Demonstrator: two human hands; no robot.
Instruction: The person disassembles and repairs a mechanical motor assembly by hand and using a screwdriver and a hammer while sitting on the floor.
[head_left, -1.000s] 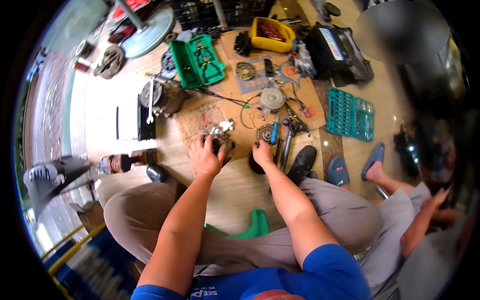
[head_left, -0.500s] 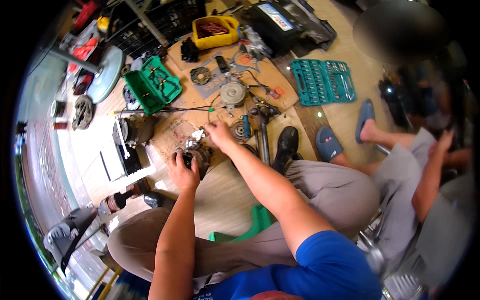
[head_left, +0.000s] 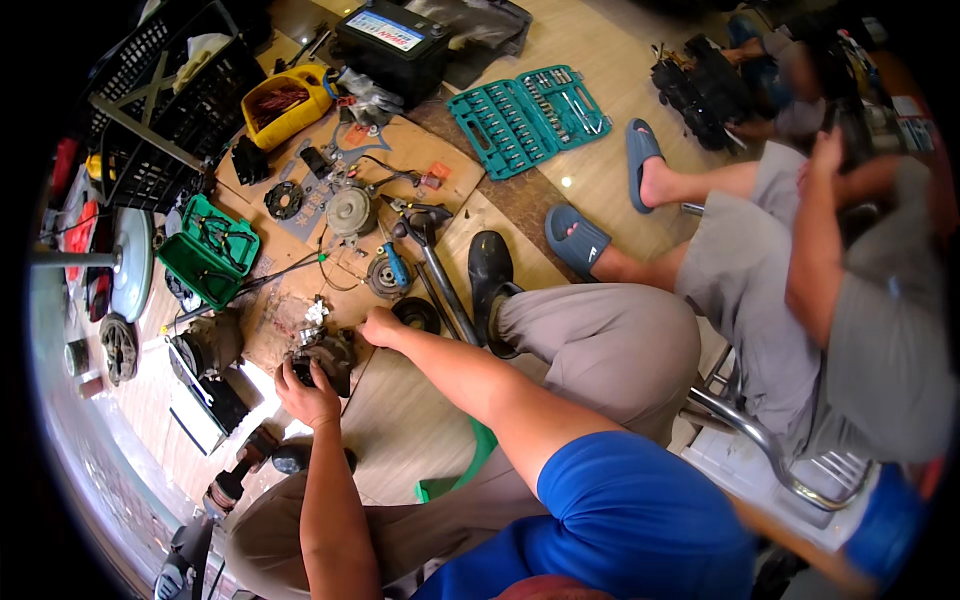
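Note:
On the floor between my legs stands a dirty metal machine part (head_left: 338, 366) with a rounded body, on the edge of a cardboard sheet. My left hand (head_left: 310, 396) is closed around its dark near-left end, thumb and fingers bent over it. Just beyond its right side is my right hand (head_left: 378, 327), fingers curled together; whatever they may pinch is too small to make out. A crumpled whitish piece (head_left: 317, 310) sits at the far end of the part. Close to my right hand lie a dark ring (head_left: 416, 315) and a blue-handled screwdriver (head_left: 397, 266) resting across a round pulley (head_left: 382, 280).
Cardboard (head_left: 290, 240) carries a round metal housing (head_left: 351, 212) and a long-handled hammer-like tool (head_left: 440, 270). Around it are an open green case (head_left: 208, 250), a yellow container (head_left: 288, 105), a battery (head_left: 392, 50) and a socket set (head_left: 530, 118). Another person's sandalled foot (head_left: 580, 243) is at right.
The view has swung right, so the floor items appear further left. My right hand has drawn back slightly from the whitish piece. My left hand keeps its hold on the machine part.

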